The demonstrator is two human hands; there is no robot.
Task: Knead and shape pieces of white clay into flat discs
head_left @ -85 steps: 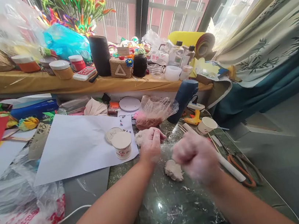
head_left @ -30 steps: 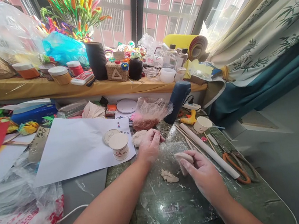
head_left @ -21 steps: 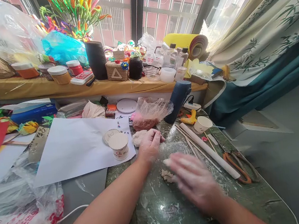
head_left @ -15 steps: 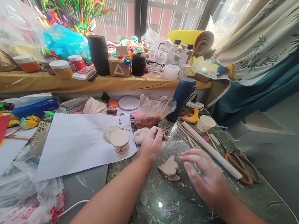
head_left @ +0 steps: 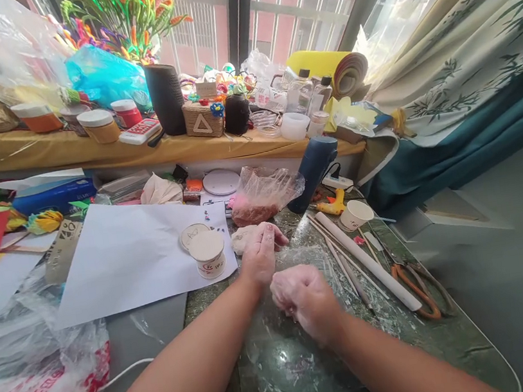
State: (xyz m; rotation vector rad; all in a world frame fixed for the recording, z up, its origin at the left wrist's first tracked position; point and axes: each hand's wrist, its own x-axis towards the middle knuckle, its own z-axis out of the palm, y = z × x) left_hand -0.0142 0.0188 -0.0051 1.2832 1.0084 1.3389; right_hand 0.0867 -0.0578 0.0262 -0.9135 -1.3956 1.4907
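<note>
My right hand (head_left: 304, 295) is balled into a fist and pressed down on the clear plastic sheet (head_left: 319, 258) that covers the green marble tabletop (head_left: 291, 373). The flattened clay pieces are hidden beneath the fist. My left hand (head_left: 260, 253) rests just beyond it at the sheet's far edge with fingers curled. Its fingertips touch a pale lump of clay (head_left: 241, 239). What the curled fingers grip, if anything, is hidden.
A long white rod (head_left: 369, 261), thin sticks and orange-handled scissors (head_left: 421, 295) lie to the right. A paper cup (head_left: 355, 214), a lidded tub (head_left: 207, 254) on white paper (head_left: 124, 254), a pink-filled bag (head_left: 262, 197) and a cluttered shelf (head_left: 65, 153) lie beyond.
My right hand lifted a clay piece, dropped it onto the other piece, then closed from open fingers into a fist over the pile. The left hand stayed put.
</note>
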